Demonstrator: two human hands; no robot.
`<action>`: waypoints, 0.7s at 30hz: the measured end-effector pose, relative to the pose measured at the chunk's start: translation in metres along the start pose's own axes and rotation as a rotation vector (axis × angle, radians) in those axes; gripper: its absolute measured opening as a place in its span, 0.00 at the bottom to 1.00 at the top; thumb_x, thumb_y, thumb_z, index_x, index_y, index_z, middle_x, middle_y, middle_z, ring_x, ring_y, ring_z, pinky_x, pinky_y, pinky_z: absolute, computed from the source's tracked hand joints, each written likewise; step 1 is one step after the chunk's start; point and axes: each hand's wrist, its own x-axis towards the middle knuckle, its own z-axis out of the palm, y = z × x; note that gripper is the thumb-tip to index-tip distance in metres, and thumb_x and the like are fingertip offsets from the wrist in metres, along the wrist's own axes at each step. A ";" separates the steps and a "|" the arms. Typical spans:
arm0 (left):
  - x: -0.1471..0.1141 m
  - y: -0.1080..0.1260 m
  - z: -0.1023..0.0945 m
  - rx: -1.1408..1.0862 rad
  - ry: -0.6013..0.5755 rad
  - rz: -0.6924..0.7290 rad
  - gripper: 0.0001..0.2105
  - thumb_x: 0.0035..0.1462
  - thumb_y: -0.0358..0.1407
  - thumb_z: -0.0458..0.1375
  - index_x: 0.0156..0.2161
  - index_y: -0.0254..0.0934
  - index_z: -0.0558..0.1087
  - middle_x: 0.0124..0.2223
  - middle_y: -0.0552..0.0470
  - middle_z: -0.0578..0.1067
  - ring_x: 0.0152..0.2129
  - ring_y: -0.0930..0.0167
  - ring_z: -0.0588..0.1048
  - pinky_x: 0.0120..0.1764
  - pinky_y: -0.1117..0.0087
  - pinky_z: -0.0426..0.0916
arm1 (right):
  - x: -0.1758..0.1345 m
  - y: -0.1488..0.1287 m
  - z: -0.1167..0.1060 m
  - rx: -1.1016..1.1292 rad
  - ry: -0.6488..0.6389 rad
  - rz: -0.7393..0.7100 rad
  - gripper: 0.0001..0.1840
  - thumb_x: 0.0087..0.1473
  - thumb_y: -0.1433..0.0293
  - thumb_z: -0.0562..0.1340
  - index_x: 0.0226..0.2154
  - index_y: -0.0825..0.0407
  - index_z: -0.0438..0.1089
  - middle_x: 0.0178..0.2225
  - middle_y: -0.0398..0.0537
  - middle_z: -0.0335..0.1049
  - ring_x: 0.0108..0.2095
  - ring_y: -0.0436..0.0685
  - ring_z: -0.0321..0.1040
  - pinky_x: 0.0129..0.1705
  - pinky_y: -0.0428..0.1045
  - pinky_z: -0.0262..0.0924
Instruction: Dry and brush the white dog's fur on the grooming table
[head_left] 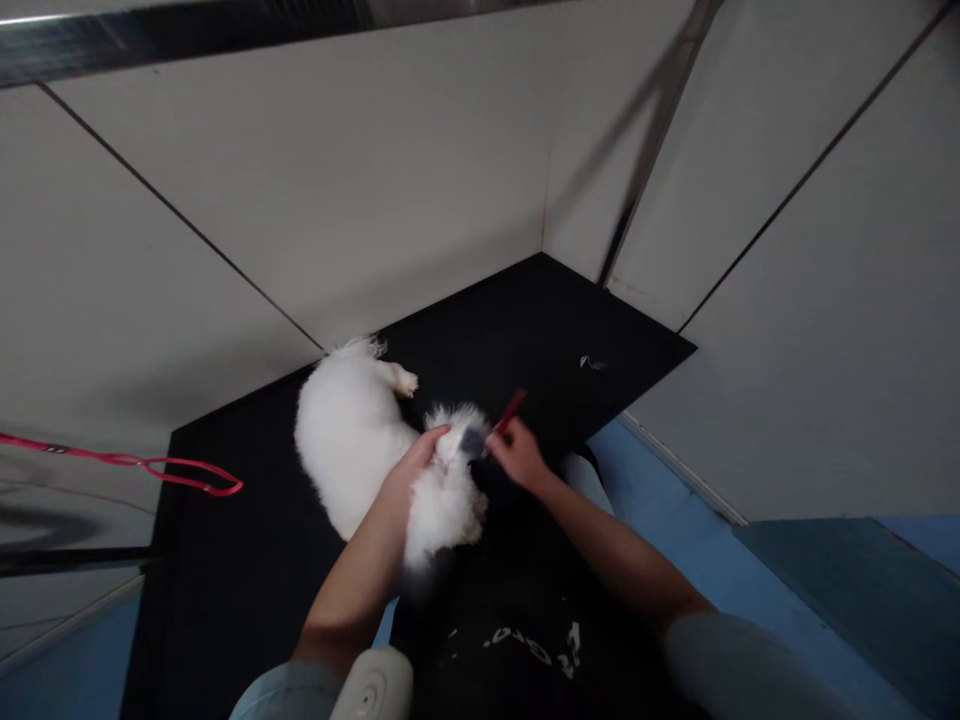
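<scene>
On the black counter point(225, 585) a fluffy white dog point(351, 430) lies near me; its brushing looks underway, though how much coat is left I cannot tell. A red lead point(112, 458) hangs at left, clear of my work. My left grip point(421, 453) is closed on the dog's fluff, fingers partly hidden; my right grip point(521, 457) wraps a red-handled slicker brush point(472, 443) against it. A pale wisp point(586, 361) lies beyond.

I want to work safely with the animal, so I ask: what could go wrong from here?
The brush in the right hand is at the white dog's fur, close to the left hand; a sudden twist might scratch skin or fingers. The red strap's loop is apart from the dog, so it may not stop a jump off the black table.
</scene>
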 end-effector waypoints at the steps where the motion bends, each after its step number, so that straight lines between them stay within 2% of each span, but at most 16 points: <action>1: 0.004 0.001 -0.001 -0.009 0.010 0.016 0.16 0.53 0.48 0.56 0.33 0.36 0.74 0.24 0.46 0.76 0.21 0.62 0.75 0.29 0.63 0.72 | -0.002 0.001 0.004 0.018 -0.127 -0.037 0.09 0.50 0.63 0.61 0.33 0.50 0.67 0.31 0.44 0.73 0.34 0.55 0.70 0.39 0.48 0.63; 2: 0.008 0.002 -0.003 -0.016 0.013 0.021 0.15 0.53 0.47 0.56 0.33 0.36 0.75 0.23 0.46 0.76 0.21 0.62 0.75 0.29 0.63 0.72 | -0.001 0.002 0.007 0.026 -0.159 -0.012 0.08 0.51 0.63 0.60 0.32 0.50 0.67 0.31 0.44 0.73 0.33 0.54 0.70 0.38 0.48 0.63; 3: 0.012 0.002 -0.005 -0.021 0.007 0.020 0.16 0.53 0.48 0.56 0.34 0.36 0.75 0.23 0.46 0.76 0.21 0.62 0.75 0.29 0.63 0.72 | 0.001 0.004 0.008 0.007 -0.090 0.057 0.07 0.51 0.63 0.59 0.30 0.50 0.66 0.30 0.44 0.73 0.33 0.55 0.70 0.38 0.48 0.63; 5: 0.018 0.003 -0.010 -0.023 -0.010 -0.002 0.17 0.52 0.50 0.56 0.34 0.36 0.75 0.22 0.45 0.76 0.21 0.61 0.75 0.28 0.62 0.71 | 0.008 0.007 0.007 -0.042 0.138 0.167 0.08 0.52 0.63 0.58 0.30 0.50 0.65 0.31 0.46 0.73 0.35 0.56 0.70 0.40 0.49 0.63; 6: 0.020 0.003 -0.012 -0.021 -0.021 -0.012 0.18 0.52 0.50 0.56 0.34 0.36 0.75 0.22 0.45 0.76 0.20 0.61 0.75 0.28 0.62 0.71 | 0.010 0.009 0.006 -0.054 0.232 0.184 0.09 0.53 0.62 0.58 0.31 0.51 0.65 0.32 0.47 0.73 0.36 0.56 0.70 0.41 0.49 0.63; 7: 0.022 0.003 -0.013 -0.020 -0.032 -0.015 0.18 0.52 0.50 0.56 0.34 0.35 0.75 0.22 0.45 0.76 0.20 0.61 0.75 0.28 0.62 0.71 | 0.011 0.011 0.007 -0.050 0.255 0.160 0.09 0.53 0.62 0.58 0.32 0.51 0.66 0.32 0.47 0.73 0.36 0.56 0.70 0.41 0.49 0.63; 8: 0.023 0.003 -0.013 -0.022 -0.043 -0.012 0.17 0.52 0.48 0.57 0.35 0.35 0.75 0.23 0.45 0.77 0.20 0.62 0.75 0.28 0.62 0.72 | 0.010 0.012 0.008 -0.030 0.208 0.108 0.10 0.53 0.61 0.59 0.33 0.50 0.66 0.33 0.47 0.74 0.36 0.56 0.70 0.41 0.49 0.63; 11: 0.027 0.004 -0.012 -0.031 -0.066 0.000 0.15 0.52 0.44 0.56 0.36 0.33 0.76 0.27 0.44 0.78 0.23 0.63 0.76 0.30 0.64 0.72 | 0.008 0.015 0.014 0.029 -0.098 -0.015 0.09 0.51 0.62 0.61 0.32 0.50 0.67 0.32 0.45 0.74 0.33 0.54 0.70 0.39 0.48 0.63; 12: 0.029 0.004 -0.012 -0.029 -0.064 -0.004 0.14 0.52 0.44 0.56 0.36 0.34 0.75 0.27 0.44 0.79 0.23 0.63 0.77 0.30 0.64 0.72 | 0.010 0.015 0.014 0.021 -0.109 0.012 0.09 0.52 0.62 0.60 0.31 0.51 0.67 0.31 0.45 0.74 0.33 0.54 0.70 0.39 0.48 0.63; 13: 0.030 0.004 -0.013 -0.022 -0.056 -0.011 0.14 0.52 0.44 0.56 0.35 0.34 0.75 0.26 0.44 0.78 0.23 0.63 0.76 0.30 0.65 0.72 | 0.013 0.015 0.012 -0.002 -0.052 0.058 0.08 0.52 0.63 0.60 0.31 0.51 0.66 0.32 0.45 0.74 0.34 0.55 0.70 0.39 0.48 0.63; 15: 0.032 0.004 -0.014 -0.001 -0.029 -0.020 0.13 0.53 0.44 0.55 0.32 0.35 0.75 0.23 0.45 0.76 0.20 0.64 0.75 0.28 0.65 0.71 | 0.019 0.014 0.007 -0.060 0.150 0.139 0.08 0.53 0.63 0.58 0.32 0.51 0.66 0.33 0.47 0.74 0.36 0.56 0.71 0.41 0.49 0.63; 16: 0.033 0.003 -0.015 0.009 -0.018 -0.018 0.13 0.53 0.44 0.55 0.32 0.36 0.75 0.22 0.46 0.76 0.19 0.64 0.74 0.27 0.65 0.70 | 0.021 0.013 0.005 -0.075 0.219 0.141 0.09 0.54 0.63 0.58 0.33 0.51 0.66 0.33 0.47 0.74 0.37 0.56 0.71 0.42 0.49 0.63; 17: 0.034 0.003 -0.015 0.015 -0.011 -0.009 0.13 0.53 0.45 0.55 0.32 0.36 0.75 0.22 0.46 0.75 0.18 0.64 0.74 0.26 0.65 0.70 | 0.022 0.012 0.004 -0.073 0.223 0.113 0.09 0.54 0.62 0.59 0.33 0.51 0.66 0.34 0.47 0.74 0.37 0.56 0.71 0.42 0.49 0.63; 19: 0.036 0.003 -0.014 0.022 -0.023 0.007 0.14 0.54 0.44 0.55 0.33 0.35 0.75 0.23 0.46 0.76 0.19 0.64 0.75 0.26 0.66 0.70 | 0.019 0.010 0.006 -0.033 0.065 0.024 0.08 0.53 0.63 0.60 0.33 0.50 0.67 0.32 0.45 0.74 0.35 0.55 0.71 0.40 0.48 0.63; 21: 0.038 0.004 -0.012 0.047 -0.051 0.020 0.14 0.54 0.44 0.55 0.35 0.34 0.75 0.25 0.44 0.78 0.22 0.63 0.76 0.27 0.66 0.71 | 0.017 0.009 0.009 -0.012 -0.110 -0.002 0.07 0.53 0.64 0.60 0.32 0.50 0.67 0.31 0.44 0.75 0.33 0.54 0.71 0.38 0.47 0.63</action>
